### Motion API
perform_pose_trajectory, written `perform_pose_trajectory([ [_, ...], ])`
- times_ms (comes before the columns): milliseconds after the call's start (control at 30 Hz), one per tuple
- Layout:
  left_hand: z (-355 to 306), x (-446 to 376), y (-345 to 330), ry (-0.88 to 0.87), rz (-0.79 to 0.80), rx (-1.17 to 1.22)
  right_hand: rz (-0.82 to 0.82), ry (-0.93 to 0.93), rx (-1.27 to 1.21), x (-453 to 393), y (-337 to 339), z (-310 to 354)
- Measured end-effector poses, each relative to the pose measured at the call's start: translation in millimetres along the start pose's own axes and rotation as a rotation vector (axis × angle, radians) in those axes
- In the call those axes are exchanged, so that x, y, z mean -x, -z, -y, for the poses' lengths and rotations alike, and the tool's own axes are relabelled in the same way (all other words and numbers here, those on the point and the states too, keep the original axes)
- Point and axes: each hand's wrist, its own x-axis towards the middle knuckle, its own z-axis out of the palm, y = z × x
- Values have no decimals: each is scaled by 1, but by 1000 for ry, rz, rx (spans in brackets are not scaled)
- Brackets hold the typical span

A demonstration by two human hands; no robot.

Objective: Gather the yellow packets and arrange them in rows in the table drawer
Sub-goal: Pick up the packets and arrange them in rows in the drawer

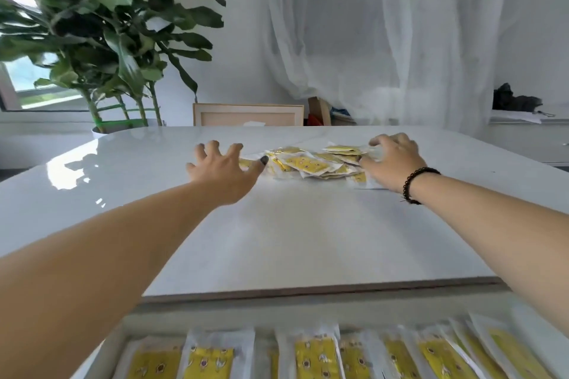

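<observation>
Yellow packets (311,163) lie in a loose, overlapping heap at the centre of the frame, on the far half of a glossy white table (277,231), as a person reaches across it with both bare arms. The left hand (223,169), at centre left, hovers just beside the heap's left edge with fingers spread wide and a dark-painted thumbnail showing; it holds nothing. The right hand (392,161), at centre right, lies over the heap's right edge with fingers loosely bent on the sachets; whether it grips any cannot be told. A dark beaded bracelet (414,183) circles that wrist.

Each sachet is yellow with a pale, clear border. Along the bottom of the frame an open drawer (147,317) below the table's near edge holds a row of packets (317,354) lying side by side, those at lower right overlapping.

Beyond the table, a leafy potted plant (107,24) fills the upper left, a pale wooden frame (248,114) stands behind the far edge, and sheer white curtains (385,34) hang at upper right.
</observation>
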Motion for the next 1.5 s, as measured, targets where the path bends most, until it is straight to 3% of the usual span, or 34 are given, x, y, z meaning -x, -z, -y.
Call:
perform_pose_trajectory([
  [233, 12, -85, -34, -16, 157, 9, 132, -64, 6, -82, -42, -46],
  [333, 4, -105, -49, -98, 215, 98, 212, -52, -50, -104, -62, -46],
  [467, -15, -118, -65, -262, 301, 151, 443, -14, -81, -118, -74, -28],
  [567, -30, -117, -71, -350, 307, 125, 453, -16, -117, -116, -81, -11],
  [800, -33, -88, -64, -357, 280, 163, 470, 96, -219, -78, -86, 26],
  [1500, 8, 94, 5, -348, 294, 68, 485, 140, -45, 110, -20, 64],
])
